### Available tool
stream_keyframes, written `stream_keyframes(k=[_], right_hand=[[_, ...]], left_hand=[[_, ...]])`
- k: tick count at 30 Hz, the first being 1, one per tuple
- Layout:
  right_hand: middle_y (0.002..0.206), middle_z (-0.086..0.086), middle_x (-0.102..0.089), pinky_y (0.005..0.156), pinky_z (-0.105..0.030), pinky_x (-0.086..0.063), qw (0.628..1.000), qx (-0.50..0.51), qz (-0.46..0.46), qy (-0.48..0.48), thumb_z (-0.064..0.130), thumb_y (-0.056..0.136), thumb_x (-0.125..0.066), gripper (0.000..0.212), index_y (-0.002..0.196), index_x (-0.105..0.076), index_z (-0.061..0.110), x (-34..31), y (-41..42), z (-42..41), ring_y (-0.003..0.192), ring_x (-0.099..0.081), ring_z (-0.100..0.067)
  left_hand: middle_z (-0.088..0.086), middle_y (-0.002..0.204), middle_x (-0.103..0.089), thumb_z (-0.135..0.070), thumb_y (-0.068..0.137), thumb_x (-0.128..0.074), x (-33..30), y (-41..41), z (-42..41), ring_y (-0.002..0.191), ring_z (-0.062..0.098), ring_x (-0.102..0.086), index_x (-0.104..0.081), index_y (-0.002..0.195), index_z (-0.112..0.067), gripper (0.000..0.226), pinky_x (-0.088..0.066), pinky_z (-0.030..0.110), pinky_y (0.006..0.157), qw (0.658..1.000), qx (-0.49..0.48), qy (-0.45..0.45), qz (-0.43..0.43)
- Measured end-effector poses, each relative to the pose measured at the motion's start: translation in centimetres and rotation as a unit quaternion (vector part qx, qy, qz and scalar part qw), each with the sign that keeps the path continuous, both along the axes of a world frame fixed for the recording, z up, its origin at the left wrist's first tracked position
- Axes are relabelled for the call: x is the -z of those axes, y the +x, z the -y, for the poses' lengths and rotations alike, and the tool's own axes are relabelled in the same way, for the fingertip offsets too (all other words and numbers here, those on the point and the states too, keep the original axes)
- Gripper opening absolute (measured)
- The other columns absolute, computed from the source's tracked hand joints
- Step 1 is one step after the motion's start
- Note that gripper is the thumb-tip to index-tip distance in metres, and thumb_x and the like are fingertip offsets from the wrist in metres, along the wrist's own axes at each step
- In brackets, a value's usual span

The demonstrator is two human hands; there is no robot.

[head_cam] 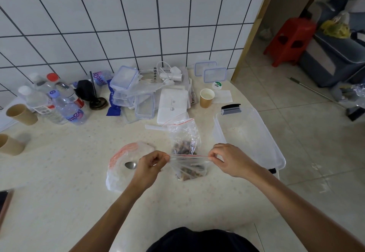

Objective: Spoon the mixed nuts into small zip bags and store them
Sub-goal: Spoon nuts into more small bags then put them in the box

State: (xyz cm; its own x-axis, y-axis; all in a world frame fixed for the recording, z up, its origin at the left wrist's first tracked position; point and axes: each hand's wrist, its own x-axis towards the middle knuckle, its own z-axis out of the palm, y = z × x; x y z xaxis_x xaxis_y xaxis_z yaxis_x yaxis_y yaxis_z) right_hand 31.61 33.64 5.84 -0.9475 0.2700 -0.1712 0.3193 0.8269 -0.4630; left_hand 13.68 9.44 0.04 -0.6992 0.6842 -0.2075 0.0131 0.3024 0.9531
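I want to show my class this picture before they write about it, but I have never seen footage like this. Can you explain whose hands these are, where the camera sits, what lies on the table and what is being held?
There is no machine here. A person wears one wide-angle camera on the head, looking down at their own two bare hands. The left hand and right hand each pinch one end of the red zip strip of a small zip bag holding mixed nuts. Behind it stands a second bag of nuts. To the left, a spoon lies on a larger crumpled bag. To the right sits a big clear storage bin. Farther back are water bottles, paper cups and clear lidded boxes.
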Motion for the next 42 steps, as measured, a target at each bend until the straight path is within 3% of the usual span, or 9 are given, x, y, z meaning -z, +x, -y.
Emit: stream_keyframes(k=[5,13,16,20,26,31,35,39,42], right_hand=[[0.096,0.0,-0.075,0.085,-0.034,-0.051,0.997,0.029,0.031,-0.069,0.023,0.1,-0.066,0.018,0.096,-0.076,0.007,0.2,-0.2,-0.4,0.091,-0.067,-0.017],[0.1,0.014,-0.072,0.087,-0.02,-0.054,0.985,0.08,0.038,-0.15,0.05,0.086,-0.078,0.037,0.108,-0.075,0.02,-0.4,-1.8,-2.8,0.094,-0.067,0.0],[0.097,0.009,-0.075,0.085,-0.027,-0.055,0.977,0.129,-0.024,-0.17,0.039,0.092,-0.074,0.025,0.103,-0.076,0.016,-0.2,-4.3,-3.4,0.09,-0.069,-0.005],[0.121,-0.002,-0.068,0.094,-0.036,-0.055,0.979,0.164,-0.02,-0.121,0.035,0.092,-0.075,0.047,0.13,-0.063,0.009,0.6,-8.4,-3.6,0.104,-0.066,-0.016],[0.138,-0.006,-0.055,0.102,-0.039,-0.048,0.972,0.188,0.045,-0.131,0.034,0.085,-0.081,0.072,0.142,-0.045,0.009,2.8,-12.9,-3.4,0.123,-0.056,-0.024],[0.114,-0.007,-0.066,0.085,-0.025,-0.045,0.94,0.262,0.021,-0.216,0.022,0.088,-0.078,0.055,0.136,-0.057,0.006,4.0,-14.1,-3.3,0.105,-0.062,-0.02],[0.092,-0.012,-0.076,0.069,-0.024,-0.045,0.936,0.266,-0.023,-0.23,0.009,0.09,-0.069,0.015,0.102,-0.075,0.0,3.1,-13.2,-3.4,0.085,-0.068,-0.022],[0.089,-0.017,-0.078,0.079,-0.03,-0.052,0.931,0.246,-0.041,-0.267,0.01,0.092,-0.075,0.013,0.098,-0.076,-0.001,1.4,-10.9,-3.8,0.078,-0.07,-0.019],[0.083,-0.01,-0.078,0.072,-0.024,-0.053,0.946,0.216,-0.029,-0.241,0.013,0.089,-0.078,0.009,0.094,-0.076,0.006,0.8,-8.9,-4.2,0.072,-0.069,-0.012]], left_hand=[[0.0,0.088,-0.076,-0.025,0.099,-0.07,0.5,0.2,0.0,0.076,0.008,-0.063,-0.075,0.085,-0.018,0.017,-0.051,0.031,0.076,0.999,0.008,-0.025,0.02],[-0.011,0.108,-0.077,-0.047,0.101,-0.06,0.3,-1.4,0.4,0.105,0.004,-0.07,-0.075,0.11,-0.029,0.025,-0.055,0.015,0.076,1.0,0.011,-0.003,0.023],[-0.005,0.106,-0.078,-0.046,0.102,-0.055,1.3,-3.1,-0.8,0.104,0.008,-0.072,-0.074,0.111,-0.025,0.029,-0.057,0.028,0.087,0.997,-0.045,-0.016,0.054],[-0.007,0.109,-0.075,-0.036,0.103,-0.061,3.1,-5.3,-3.7,0.109,0.014,-0.071,-0.068,0.117,-0.028,0.018,-0.056,0.035,0.091,0.987,-0.089,-0.066,0.115],[-0.001,0.125,-0.063,-0.04,0.101,-0.064,5.1,-6.2,-7.3,0.117,0.018,-0.062,-0.044,0.137,-0.026,0.044,-0.052,0.041,0.102,0.952,-0.08,-0.112,0.272],[0.006,0.108,-0.067,-0.028,0.101,-0.066,4.9,-6.7,-8.7,0.1,0.022,-0.062,-0.064,0.107,-0.015,0.015,-0.046,0.04,0.093,0.922,-0.098,-0.01,0.375],[-0.003,0.091,-0.07,-0.031,0.094,-0.074,3.8,-7.0,-8.3,0.096,0.017,-0.068,-0.074,0.103,-0.017,0.016,-0.048,0.037,0.092,0.939,-0.068,0.022,0.336],[0.0,0.087,-0.072,-0.032,0.088,-0.082,2.3,-6.8,-8.1,0.089,0.016,-0.069,-0.079,0.085,-0.024,0.008,-0.052,0.03,0.084,0.97,-0.071,0.048,0.229],[0.005,0.087,-0.077,-0.032,0.084,-0.083,1.4,-6.2,-7.5,0.086,0.014,-0.073,-0.081,0.08,-0.022,0.011,-0.054,0.019,0.078,0.985,-0.034,0.065,0.156]])
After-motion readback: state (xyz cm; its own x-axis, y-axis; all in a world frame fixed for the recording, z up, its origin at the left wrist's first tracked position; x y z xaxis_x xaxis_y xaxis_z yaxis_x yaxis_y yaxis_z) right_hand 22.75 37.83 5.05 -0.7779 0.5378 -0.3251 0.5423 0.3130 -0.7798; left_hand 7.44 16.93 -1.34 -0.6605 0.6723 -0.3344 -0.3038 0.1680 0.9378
